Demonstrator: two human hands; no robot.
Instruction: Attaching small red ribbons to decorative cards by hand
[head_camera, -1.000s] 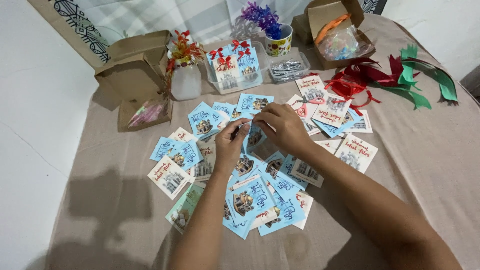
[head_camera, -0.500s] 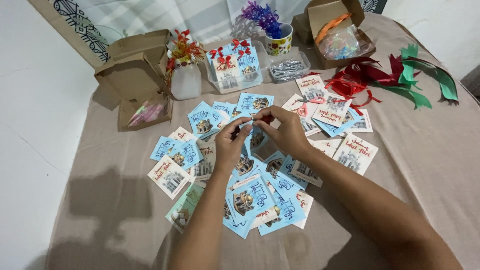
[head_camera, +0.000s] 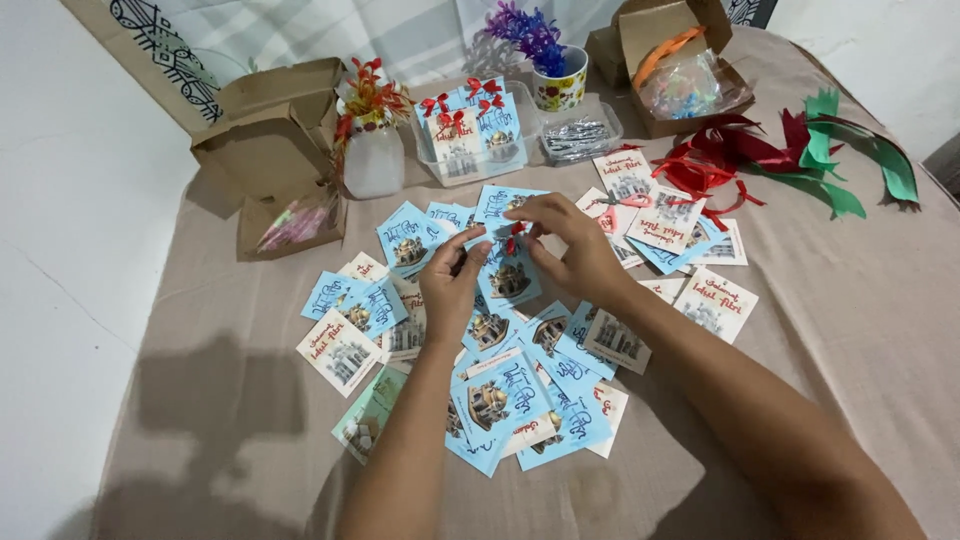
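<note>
Two hands are seen over scattered cards on the tan tablecloth (head_camera: 830, 330). A small red bow (head_camera: 513, 240) is pinched by the left hand (head_camera: 452, 285) and right hand (head_camera: 572, 250) against a blue card (head_camera: 508, 275).

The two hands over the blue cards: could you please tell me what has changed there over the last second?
The left hand and right hand have lifted slightly off the spread cards and come together at a small red ribbon bow, pinched on top of a blue printed card. The scattered cards, brown cardboard boxes and red and green ribbon strips lie as before.
</note>
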